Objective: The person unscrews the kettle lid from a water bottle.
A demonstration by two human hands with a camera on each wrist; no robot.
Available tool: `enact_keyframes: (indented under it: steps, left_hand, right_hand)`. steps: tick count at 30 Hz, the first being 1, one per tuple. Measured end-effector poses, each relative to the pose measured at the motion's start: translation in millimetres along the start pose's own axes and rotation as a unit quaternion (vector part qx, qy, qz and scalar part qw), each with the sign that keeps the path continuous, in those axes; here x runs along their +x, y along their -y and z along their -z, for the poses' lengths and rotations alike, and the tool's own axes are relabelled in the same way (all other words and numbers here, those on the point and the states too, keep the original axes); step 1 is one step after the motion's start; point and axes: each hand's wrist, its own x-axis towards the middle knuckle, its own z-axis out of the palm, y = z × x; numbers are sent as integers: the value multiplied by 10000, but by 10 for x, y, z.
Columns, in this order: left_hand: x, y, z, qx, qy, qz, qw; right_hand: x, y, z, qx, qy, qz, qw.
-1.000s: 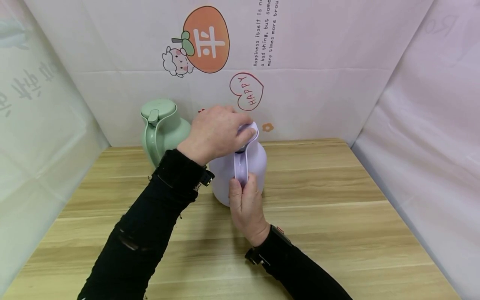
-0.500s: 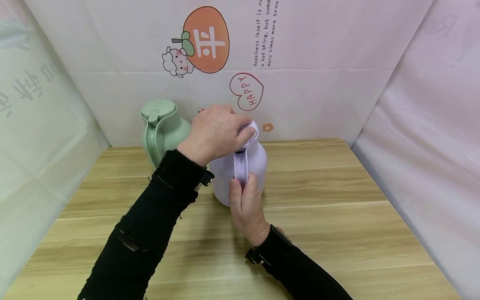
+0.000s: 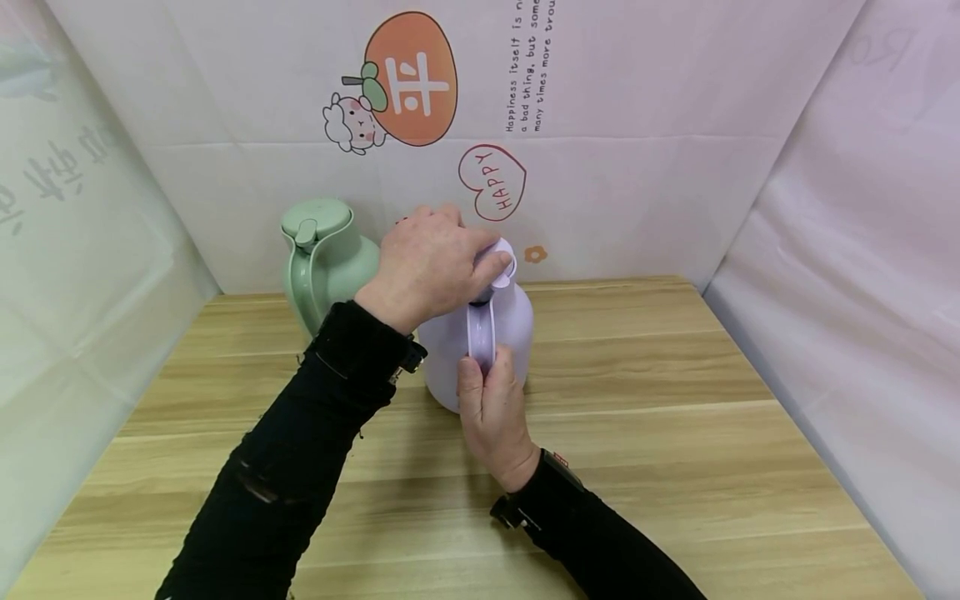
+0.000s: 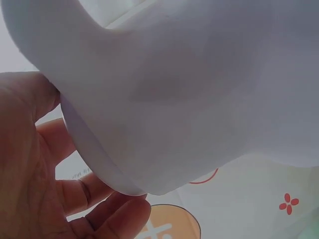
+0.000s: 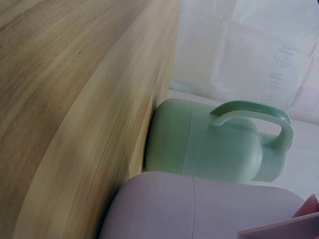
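Note:
A lavender thermos jug [image 3: 513, 321] stands upright near the back of the table, its handle [image 3: 481, 333] facing me. My left hand [image 3: 431, 262] reaches over the top and grips its lid [image 3: 504, 248], thumb on the near side. From below, the left wrist view shows the thumb and fingers round the rim of the lid [image 4: 94, 159], beside the pale neck [image 4: 149, 99]. My right hand [image 3: 495, 412] holds the lower part of the handle, thumb on its left edge. Only a fingertip [image 5: 310, 205] of it shows in the right wrist view.
A green thermos jug [image 3: 337, 267] of similar shape, lid on, stands close by on the left, partly behind my left forearm. Behind both rises a white printed cloth [image 3: 637, 167], with more cloth along the sides of the wooden table [image 3: 637, 417].
The lavender lid has turned a little under my left hand, and a tab on it now shows below the thumb. My right hand stays on the handle; the jug has not moved.

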Motion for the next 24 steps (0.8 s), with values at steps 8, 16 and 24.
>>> enact_keyframes:
  steps: [8, 16, 24]
  left_hand:
    - [0, -1, -9, 176, -30, 34, 9998]
    - [-7, 2, -50, 4, -294, 20, 9996]
    - [-7, 56, -112, -437, -357, -144, 9983]
  right_hand:
    - [-4, -4, -2, -40, 9, -18, 10000]
    - [4, 6, 7, 54, 34, -9, 10000]
    - [2, -6, 1, 6, 2, 16, 10000]
